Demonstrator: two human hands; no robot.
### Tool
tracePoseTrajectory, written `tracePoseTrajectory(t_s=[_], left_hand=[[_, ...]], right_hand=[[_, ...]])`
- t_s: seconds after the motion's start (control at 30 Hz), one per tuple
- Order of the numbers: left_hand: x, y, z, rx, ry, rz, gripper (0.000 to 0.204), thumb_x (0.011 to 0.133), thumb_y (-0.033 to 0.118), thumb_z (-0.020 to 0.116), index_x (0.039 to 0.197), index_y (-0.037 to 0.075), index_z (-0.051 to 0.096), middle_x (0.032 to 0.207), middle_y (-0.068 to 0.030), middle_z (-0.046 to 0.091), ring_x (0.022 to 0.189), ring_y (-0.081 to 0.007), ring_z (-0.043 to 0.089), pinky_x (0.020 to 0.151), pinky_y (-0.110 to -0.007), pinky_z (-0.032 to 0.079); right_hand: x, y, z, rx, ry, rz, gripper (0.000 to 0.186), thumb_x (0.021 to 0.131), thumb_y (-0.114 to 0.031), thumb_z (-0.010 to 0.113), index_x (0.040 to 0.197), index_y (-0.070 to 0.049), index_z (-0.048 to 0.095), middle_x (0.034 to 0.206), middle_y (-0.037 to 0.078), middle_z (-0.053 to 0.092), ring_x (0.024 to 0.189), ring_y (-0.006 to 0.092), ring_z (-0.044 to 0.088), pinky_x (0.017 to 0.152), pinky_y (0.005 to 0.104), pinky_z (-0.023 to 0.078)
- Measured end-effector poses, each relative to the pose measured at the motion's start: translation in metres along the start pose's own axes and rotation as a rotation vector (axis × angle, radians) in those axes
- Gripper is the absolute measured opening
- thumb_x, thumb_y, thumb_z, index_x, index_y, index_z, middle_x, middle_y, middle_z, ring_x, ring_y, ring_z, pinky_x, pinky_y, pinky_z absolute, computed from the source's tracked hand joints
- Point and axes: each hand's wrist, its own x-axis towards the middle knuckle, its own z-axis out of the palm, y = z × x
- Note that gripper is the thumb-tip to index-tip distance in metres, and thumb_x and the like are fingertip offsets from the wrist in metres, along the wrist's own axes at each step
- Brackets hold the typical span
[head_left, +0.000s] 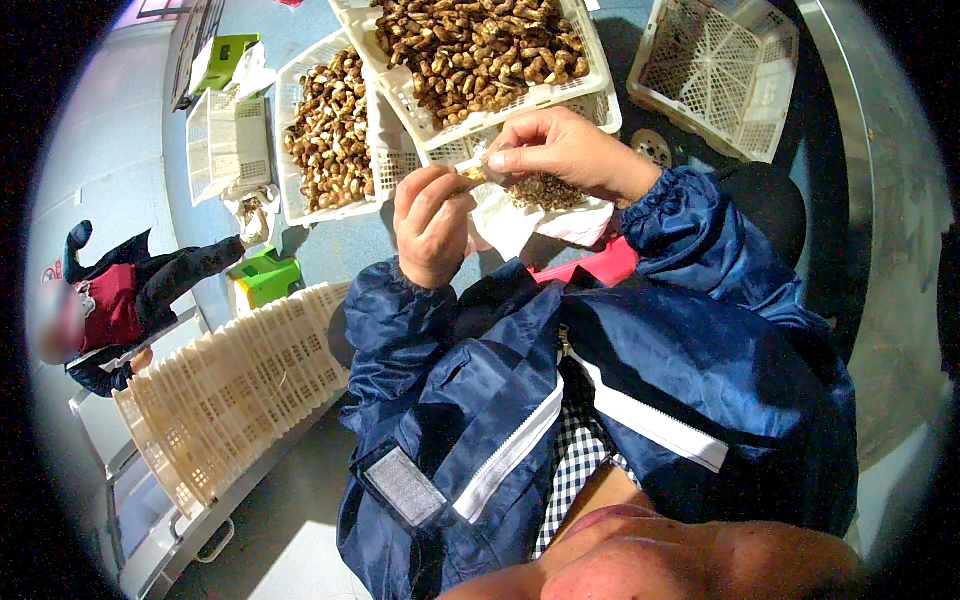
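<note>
My left hand (435, 222) is closed in a pinch on a small pale mushroom (474, 174), held up in front of my chest. Against the other end of it, my right hand (572, 155) is closed too, thumb and forefinger pressed together. Whatever lies in the right fingers is too small to make out. Just beneath the hands, a heap of dark brown trimmings (545, 192) rests on a white plastic bag (505, 222). Beyond the hands stands a white plastic crate (480, 118) filled with brown mushrooms (480, 55).
Left of it, another white crate (284, 130) holds more mushrooms. A crate (715, 75) with a bare lattice bottom lies at far right. Nested crates (240, 380) stretch along my left, near a green stool (265, 278). Something red (595, 264) is before my lap. Another person (110, 300) is at far left.
</note>
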Motion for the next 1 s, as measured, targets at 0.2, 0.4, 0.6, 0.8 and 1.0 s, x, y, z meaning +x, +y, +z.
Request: tracePoseTrajectory(t_s=[0.2,0.4,0.6,0.8,1.0], left_hand=[[-0.010,0.011,0.018,-0.375,0.172,-0.493,0.025,0.068,-0.009,0.068,0.085,0.005,0.057,0.093,-0.0062,0.060,0.089,-0.0188,0.058,0.076,-0.028,0.046],[-0.011,0.023,0.014,-0.900,0.145,-1.015,0.026,0.082,-0.003,0.064,0.104,0.001,0.052,0.101,-0.0040,0.056,0.090,-0.0101,0.054,0.079,-0.023,0.044],[-0.015,0.019,0.015,-0.716,0.011,-0.938,0.028,0.085,0.001,0.064,0.112,-0.002,0.055,0.100,-0.0058,0.060,0.090,-0.0109,0.056,0.080,-0.023,0.045],[-0.012,0.019,0.011,-1.148,0.093,-1.203,0.030,0.091,0.008,0.058,0.118,-0.003,0.054,0.100,-0.0089,0.062,0.083,-0.0141,0.059,0.074,-0.025,0.047],[-0.010,0.021,0.014,-1.345,0.086,-1.270,0.032,0.095,0.014,0.051,0.122,-0.004,0.052,0.100,-0.0107,0.063,0.081,-0.0161,0.060,0.071,-0.028,0.048]], right_hand=[[-0.005,-0.003,-0.001,0.174,0.051,0.015,0.019,0.088,-0.019,0.066,0.080,-0.002,0.063,0.076,0.002,0.063,0.075,0.0109,0.062,0.069,0.0270,0.054],[-0.002,-0.004,0.001,-0.338,0.041,-0.279,0.020,0.089,-0.017,0.065,0.079,0.000,0.061,0.090,0.003,0.064,0.081,0.0089,0.056,0.073,0.0247,0.045],[-0.002,-0.002,-0.002,-0.631,0.083,-0.447,0.021,0.089,-0.017,0.065,0.078,0.000,0.061,0.089,0.004,0.065,0.080,0.0094,0.056,0.071,0.0254,0.045],[0.001,-0.001,-0.003,-0.358,0.047,-0.236,0.017,0.089,-0.016,0.064,0.082,-0.001,0.063,0.090,0.003,0.066,0.083,0.0073,0.057,0.072,0.0249,0.046],[0.002,0.003,-0.008,-0.437,0.030,-0.274,0.016,0.089,-0.016,0.064,0.083,-0.001,0.064,0.090,0.003,0.065,0.081,0.0062,0.057,0.071,0.0233,0.045]])
